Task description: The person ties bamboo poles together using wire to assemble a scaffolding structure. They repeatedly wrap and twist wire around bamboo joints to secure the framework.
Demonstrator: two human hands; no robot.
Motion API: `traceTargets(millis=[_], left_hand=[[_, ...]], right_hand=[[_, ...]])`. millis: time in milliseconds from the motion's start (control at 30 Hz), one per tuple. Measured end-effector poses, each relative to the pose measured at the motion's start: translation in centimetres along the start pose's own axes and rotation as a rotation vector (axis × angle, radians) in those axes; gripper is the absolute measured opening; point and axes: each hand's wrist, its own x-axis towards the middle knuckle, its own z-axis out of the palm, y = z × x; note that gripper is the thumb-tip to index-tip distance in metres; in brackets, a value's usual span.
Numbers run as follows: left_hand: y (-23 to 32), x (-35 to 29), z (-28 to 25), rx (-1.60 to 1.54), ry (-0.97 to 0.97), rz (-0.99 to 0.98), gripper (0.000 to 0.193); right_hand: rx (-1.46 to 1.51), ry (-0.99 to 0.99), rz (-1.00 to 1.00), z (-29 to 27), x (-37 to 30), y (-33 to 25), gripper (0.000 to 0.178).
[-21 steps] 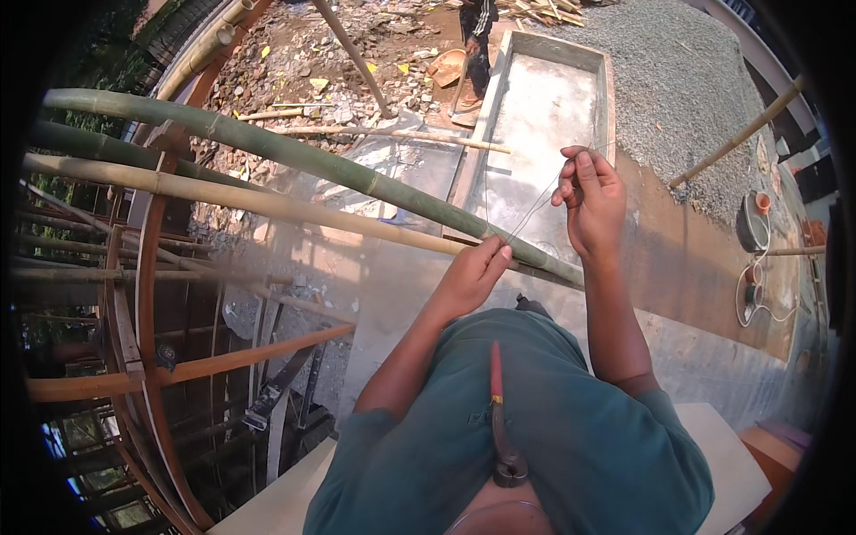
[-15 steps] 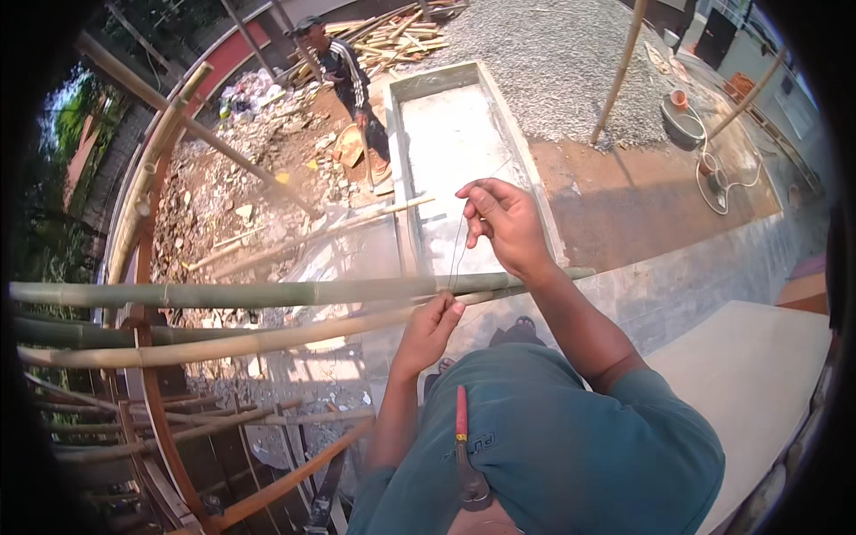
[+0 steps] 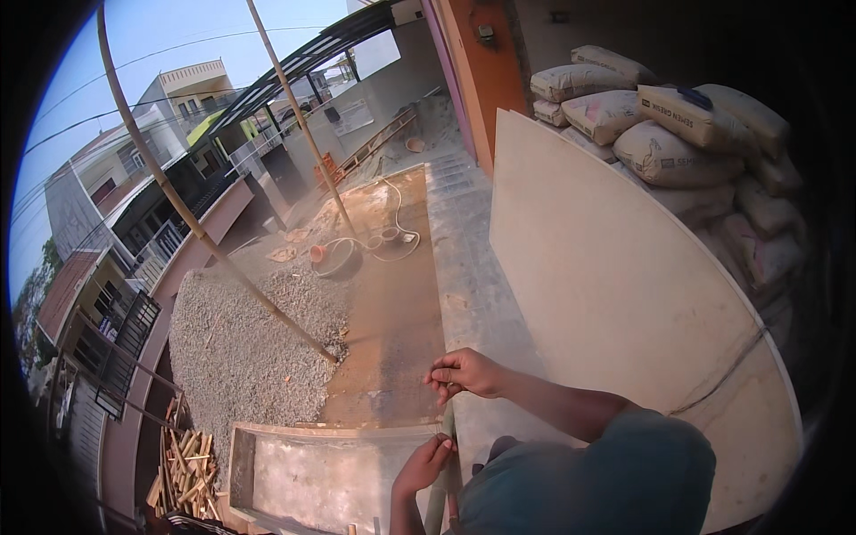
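Fingers bent, any grasp impossible to tell, left hand (image 3: pixel 423 465) meets pole (image 3: pixel 436 508) at bottom centre, right hand (image 3: pixel 473 373) above; open walkway (image 3: pixel 459 263) edges board (image 3: pixel 615 259); bucket (image 3: pixel 317 254) at tub's (image 3: pixel 339 261) rim, left of centre.

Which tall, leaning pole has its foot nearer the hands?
The left pole, its foot at the edge of the gravel; the right pole ends farther from the right hand, beside the tub.

bright outdoor daylight | sacks (image 3: pixel 682 159) in deep shade | slightly soft detail | black fisheye rim, edges bowed
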Motion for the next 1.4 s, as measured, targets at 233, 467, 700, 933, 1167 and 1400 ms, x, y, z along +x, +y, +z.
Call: traceTargets(millis=[233, 467, 700, 933, 1167, 1400], left_hand=[[0.2, 1.9, 4.3, -0.122, -0.331, 0.162, 0.030], [-5.4, -3.2, 11.2, -0.408, -0.704, 0.192, 0.044], [-3.9, -8.5, 18.6, -0.932, -0.726, 0.020, 0.047], [-2.0, -11.0, 24.2, -0.626, -0.651, 0.152, 0.036], [-0.1, -16.0, 38.3, -0.434, -0.480, 0.255, 0.027], [1.1, -18.4, 45.1, -0.469, -0.196, 0.119, 0.025]], right_hand=[[-0.216, 0.128, -0.074, 0.7, -9.3, 0.3, 0.025], [-0.422, 0.367, 0.033, 8.6, -18.1, 6.8, 0.023], [-0.424, 0.717, 0.069, 14.8, -29.1, 5.5, 0.023], [-0.527, 1.065, -0.274, 17.5, -37.1, 8.0, 0.024], [-0.409, 1.315, -0.189, 19.0, -50.5, 6.4, 0.024], [-0.700, 1.339, -0.424, 16.4, -57.6, 7.5, 0.022]])
